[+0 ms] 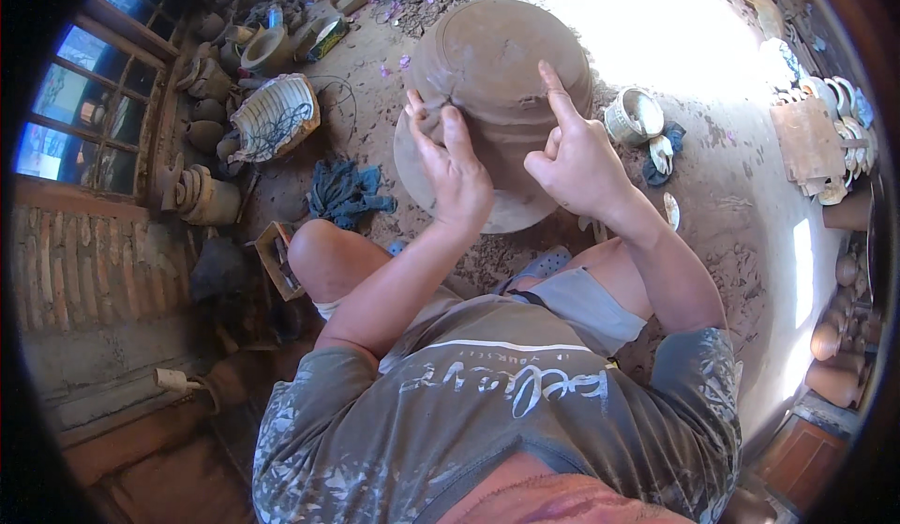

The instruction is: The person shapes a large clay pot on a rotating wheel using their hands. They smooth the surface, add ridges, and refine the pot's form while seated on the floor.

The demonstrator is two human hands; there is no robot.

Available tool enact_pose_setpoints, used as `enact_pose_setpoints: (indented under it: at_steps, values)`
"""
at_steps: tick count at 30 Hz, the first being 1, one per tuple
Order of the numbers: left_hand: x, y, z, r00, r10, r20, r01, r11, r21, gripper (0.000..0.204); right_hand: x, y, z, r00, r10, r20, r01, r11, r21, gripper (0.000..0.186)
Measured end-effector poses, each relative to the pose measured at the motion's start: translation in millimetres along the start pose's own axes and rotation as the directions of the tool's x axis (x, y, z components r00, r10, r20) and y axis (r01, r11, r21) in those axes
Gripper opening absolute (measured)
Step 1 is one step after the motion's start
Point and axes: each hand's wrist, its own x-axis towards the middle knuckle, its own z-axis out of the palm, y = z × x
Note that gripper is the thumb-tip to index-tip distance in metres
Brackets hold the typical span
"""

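Observation:
A large round brown clay form (502, 41) with a broad flat top stands on a pale round disc (511, 217) in front of me. Its side shows folds and a ragged seam below the top edge. My left hand (454, 163) is at the near left of the clay, thumb and fingers apart, tips close to the edge. My right hand (579, 163) is at the near right. Its index finger stretches up over the top edge, the thumb stands out, and the other fingers curl in. I see nothing held in either hand; the curled fingers partly hide the right palm.
A clay-smeared bucket (634, 115) stands right of the disc, beside a dark cloth (664, 154). On the left lie a blue cloth (349, 193) and a ribbed pale container (275, 117). Several pots (268, 51) line the window wall; more pots (832, 379) stand at the right.

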Motion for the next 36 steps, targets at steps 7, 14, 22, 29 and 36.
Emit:
enact_pose_setpoints:
  at_steps: [7,14,22,29,36]
  values:
    - [-42.8,14.4,-10.5,0.974,-0.076,0.215,0.077,0.997,0.004,0.079,8.4,5.3,12.8,0.997,-0.041,-0.067,0.033,0.993,-0.114,0.102]
    - [-67.4,35.5,-25.2,0.903,-0.224,0.368,0.320,0.920,-0.225,0.074,9.0,1.5,22.5,0.986,-0.159,-0.043,0.147,0.968,-0.203,0.087]
    - [3.2,12.0,-68.2,0.973,-0.024,0.232,0.023,1.000,0.007,0.060,81.0,51.9,-72.9,0.972,-0.165,-0.168,0.030,0.796,-0.605,0.031]
    - [9.4,-15.5,-63.3,0.950,0.081,0.303,-0.172,0.942,0.289,0.050,96.1,45.0,-76.1,0.984,-0.150,0.092,0.170,0.672,-0.721,0.024]
    - [14.6,5.4,-65.4,0.941,0.002,0.339,-0.019,0.999,0.045,0.048,15.5,-16.3,-26.3,0.930,-0.255,0.265,0.362,0.767,-0.530,0.023]
